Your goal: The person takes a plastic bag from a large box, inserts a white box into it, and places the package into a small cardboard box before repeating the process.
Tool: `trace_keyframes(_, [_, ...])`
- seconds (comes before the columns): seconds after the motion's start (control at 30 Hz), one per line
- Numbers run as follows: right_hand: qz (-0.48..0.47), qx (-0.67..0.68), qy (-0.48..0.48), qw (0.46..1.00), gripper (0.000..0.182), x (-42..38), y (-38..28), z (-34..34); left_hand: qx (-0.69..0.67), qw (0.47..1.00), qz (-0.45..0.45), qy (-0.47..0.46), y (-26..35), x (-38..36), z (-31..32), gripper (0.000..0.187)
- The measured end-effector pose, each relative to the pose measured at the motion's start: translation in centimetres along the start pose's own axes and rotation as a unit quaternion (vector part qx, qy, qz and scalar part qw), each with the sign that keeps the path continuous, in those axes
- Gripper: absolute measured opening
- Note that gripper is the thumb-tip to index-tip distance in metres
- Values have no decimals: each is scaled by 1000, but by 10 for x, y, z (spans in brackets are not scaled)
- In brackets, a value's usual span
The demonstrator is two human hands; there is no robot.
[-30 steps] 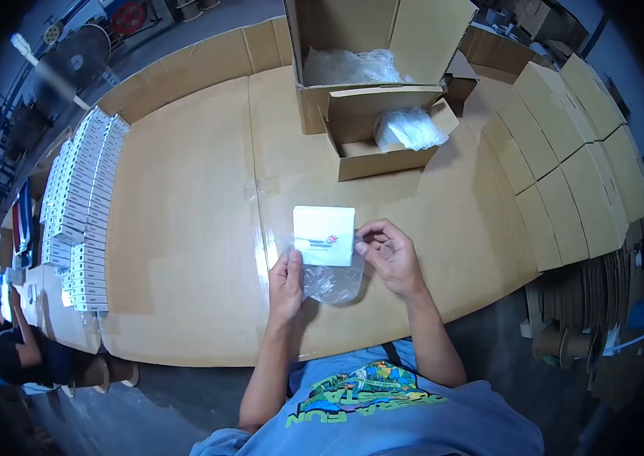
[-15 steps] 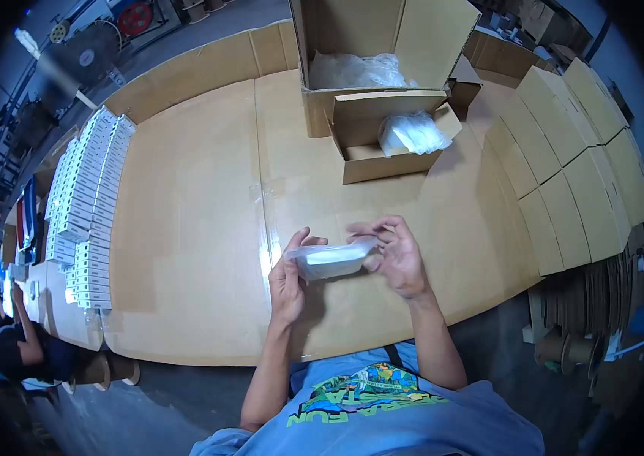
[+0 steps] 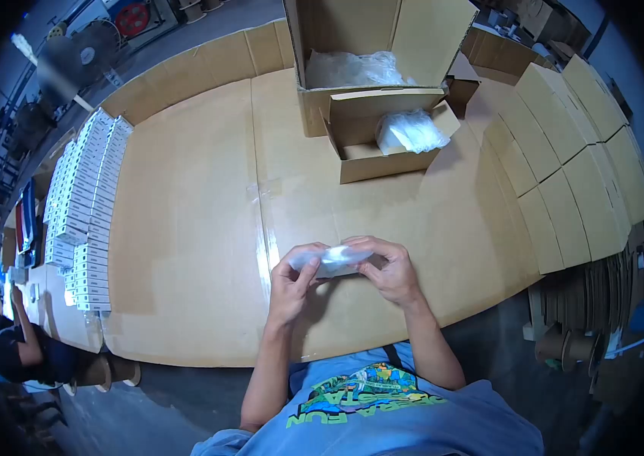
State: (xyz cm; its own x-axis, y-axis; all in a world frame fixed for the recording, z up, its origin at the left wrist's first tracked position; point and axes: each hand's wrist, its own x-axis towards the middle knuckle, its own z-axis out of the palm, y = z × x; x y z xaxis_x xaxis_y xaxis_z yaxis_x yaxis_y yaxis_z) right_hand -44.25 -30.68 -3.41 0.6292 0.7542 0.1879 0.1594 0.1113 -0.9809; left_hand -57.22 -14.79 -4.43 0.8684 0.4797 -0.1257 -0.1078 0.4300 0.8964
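Observation:
Between my two hands is a small, whitish plastic-wrapped packet (image 3: 335,261), held above the cardboard-covered table near its front edge. My left hand (image 3: 292,283) grips its left end, thumb on the near side. At the opposite end, my right hand (image 3: 390,271) has its fingers closed over the packet's edge. What lies inside the wrapping cannot be made out. Farther back, an open small carton (image 3: 383,167) contains similar clear plastic-wrapped packets (image 3: 411,132). Behind it stands a larger open carton (image 3: 314,114) with more plastic bags (image 3: 356,70) inside.
Stacks of small white boxes (image 3: 86,205) line the table's left side. Closed brown cartons (image 3: 572,182) are piled on the right, above bundled flat cardboard (image 3: 588,296). A cardboard wall (image 3: 193,68) edges the table's back. Another person (image 3: 29,342) is at far left.
My right hand has closed from loose, spread fingers onto the packet's right end. My left fingers have folded over the other end, and the packet has tilted slightly.

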Motion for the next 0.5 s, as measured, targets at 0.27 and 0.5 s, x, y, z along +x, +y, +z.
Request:
trace_keyframes(0.27, [64,162,124,977,5,-3,3,-3,-38,994,-29,96,-2,3,0,30])
trace_keyframes(0.5, [-65,-43,-9,997,19,1,-22,-10,-23,995,-27,96,-7,7,-1,30])
